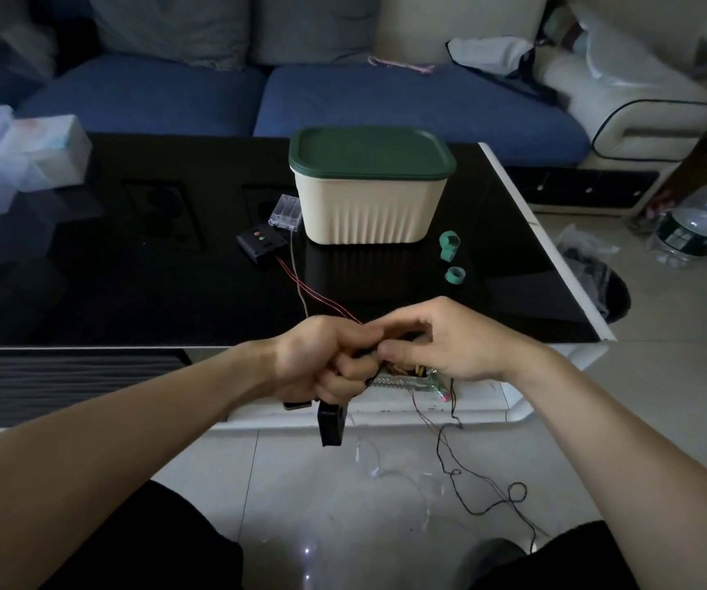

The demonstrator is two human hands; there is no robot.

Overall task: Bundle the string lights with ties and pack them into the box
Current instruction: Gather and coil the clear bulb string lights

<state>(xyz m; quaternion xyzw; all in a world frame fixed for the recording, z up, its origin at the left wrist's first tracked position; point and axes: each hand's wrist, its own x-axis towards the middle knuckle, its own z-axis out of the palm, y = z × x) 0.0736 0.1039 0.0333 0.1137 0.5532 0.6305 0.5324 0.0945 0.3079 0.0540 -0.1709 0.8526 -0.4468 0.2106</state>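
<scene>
Nearest the camera, loose lengths of thin dark wire trailed in loops over the pale floor between the person's knees, so a good part of the string lights was plainly not yet gathered. Just above that, in front of the tabletop's near edge, the two hands met over a small clump of wire. The left hand was curled into a fist around the clump, with a black battery pack hanging below it. The right hand reached in from the other side, its fingers bent and pinching at the same bunch, though what exactly they gripped, wire or tie, was hidden between the hands. Red and pale leads ran from the hands up across the black tabletop to a black switch box and a clear battery holder, both lying just left of the box. Two green rolls of tie tape lay to the right of the box, apparently untouched. The cream box stood mid-table with its green lid closed. Judging by this, bundling was only in its early stage: winding remained, then tying, opening the box and packing.
</scene>
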